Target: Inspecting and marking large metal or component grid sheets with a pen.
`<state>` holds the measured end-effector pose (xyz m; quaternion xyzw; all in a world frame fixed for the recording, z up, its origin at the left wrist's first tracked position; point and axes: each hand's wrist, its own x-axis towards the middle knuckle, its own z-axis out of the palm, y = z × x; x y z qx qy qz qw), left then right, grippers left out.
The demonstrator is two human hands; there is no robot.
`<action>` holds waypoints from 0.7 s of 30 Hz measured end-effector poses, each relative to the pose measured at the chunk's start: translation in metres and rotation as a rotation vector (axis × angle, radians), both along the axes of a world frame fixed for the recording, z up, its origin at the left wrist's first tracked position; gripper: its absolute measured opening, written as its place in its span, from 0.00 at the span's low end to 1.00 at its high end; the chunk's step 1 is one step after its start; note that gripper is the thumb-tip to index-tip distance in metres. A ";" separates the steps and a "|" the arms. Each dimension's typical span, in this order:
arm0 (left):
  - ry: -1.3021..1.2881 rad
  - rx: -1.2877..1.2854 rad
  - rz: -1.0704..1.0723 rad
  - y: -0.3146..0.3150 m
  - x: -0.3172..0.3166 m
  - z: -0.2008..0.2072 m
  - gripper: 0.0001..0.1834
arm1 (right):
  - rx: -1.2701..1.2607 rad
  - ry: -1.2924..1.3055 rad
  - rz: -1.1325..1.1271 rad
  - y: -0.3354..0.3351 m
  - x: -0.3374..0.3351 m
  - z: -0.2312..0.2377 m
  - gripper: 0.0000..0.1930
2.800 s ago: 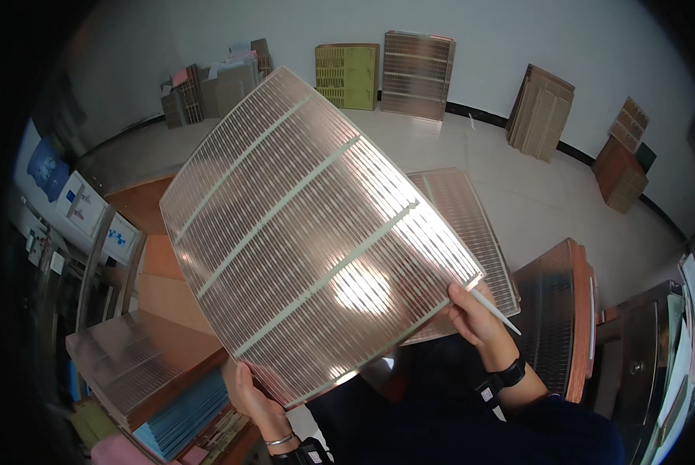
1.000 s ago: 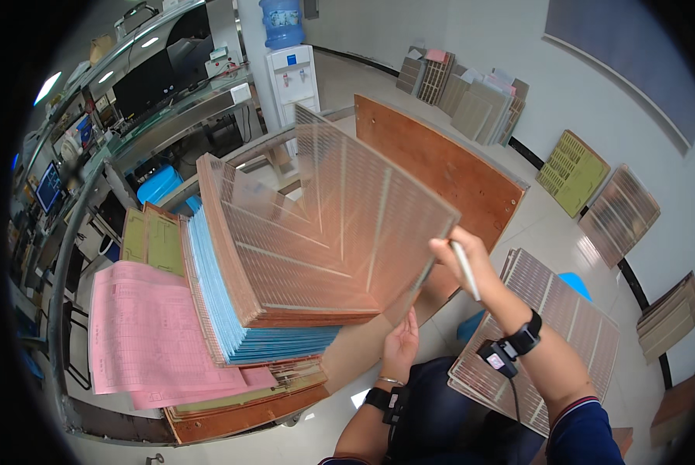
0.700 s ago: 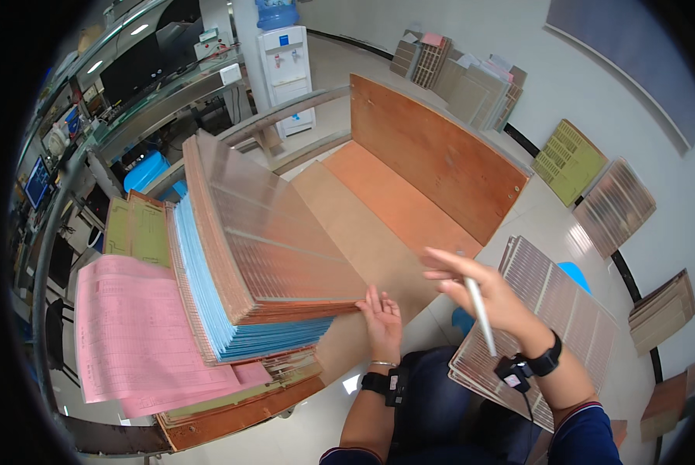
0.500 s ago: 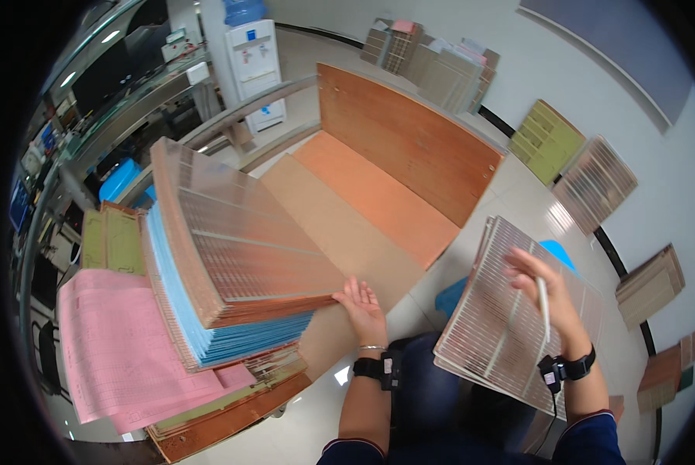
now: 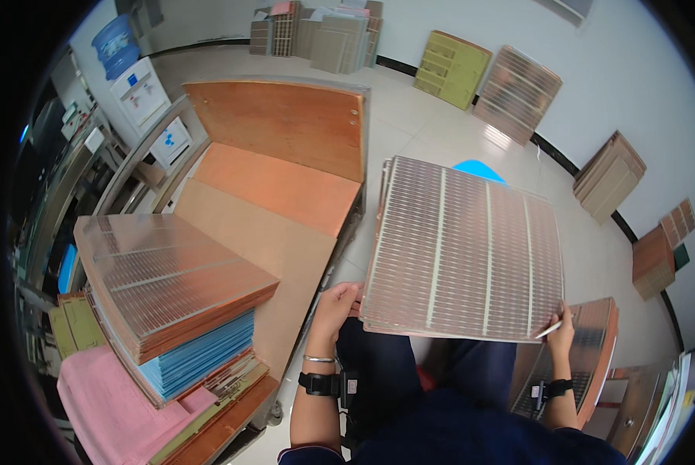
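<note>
Both hands, left hand [image 5: 336, 304] and right hand [image 5: 560, 332], grip the gridded copper panel [image 5: 464, 248] by its near corners, right of the stacked panels [image 5: 169, 291].

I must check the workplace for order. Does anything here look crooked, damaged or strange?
Nothing looks damaged or spilled. The left hand and right hand hold a gridded copper sheet by its lower corners. The one oddity: the stack of sheets on the wooden table sits skewed, not parallel to the table's edge.
</note>
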<state>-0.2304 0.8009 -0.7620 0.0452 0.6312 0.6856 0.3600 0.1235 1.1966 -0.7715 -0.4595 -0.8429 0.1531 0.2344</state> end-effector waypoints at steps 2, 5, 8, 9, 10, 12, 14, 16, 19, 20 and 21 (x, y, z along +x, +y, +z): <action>0.073 -0.055 -0.013 0.006 0.001 -0.002 0.14 | 0.283 -0.124 0.028 -0.017 -0.010 -0.003 0.20; 0.687 -0.369 0.060 0.010 -0.005 -0.023 0.19 | 0.086 -0.080 -0.027 -0.022 -0.016 0.007 0.19; 0.830 -0.512 0.095 0.020 0.004 0.018 0.19 | 0.041 -0.065 -0.025 -0.022 -0.012 0.014 0.18; 0.755 -0.601 0.051 0.021 0.005 0.029 0.19 | 0.032 -0.064 -0.009 -0.023 -0.013 0.019 0.18; 0.761 -0.606 0.048 0.023 0.008 0.030 0.19 | 0.025 -0.058 -0.011 -0.017 -0.011 0.018 0.18; 0.075 -0.068 0.205 0.031 0.016 0.034 0.21 | -0.121 0.250 0.001 0.002 -0.001 0.010 0.18; 0.099 -0.035 0.184 0.044 0.030 0.041 0.21 | -0.141 0.323 -0.038 0.029 0.015 -0.004 0.17; 0.136 0.032 0.165 0.050 0.045 0.046 0.21 | -0.340 0.366 -0.074 0.049 0.023 -0.001 0.17; 0.220 0.054 0.091 0.036 0.050 0.049 0.12 | -0.653 0.663 -0.159 0.053 0.022 0.015 0.17; 0.250 0.088 0.063 0.034 0.052 0.054 0.09 | -0.654 0.668 -0.157 0.053 0.027 0.017 0.17; 0.212 0.134 0.129 0.039 0.058 0.074 0.05 | -0.741 0.715 -0.116 0.055 0.038 0.021 0.18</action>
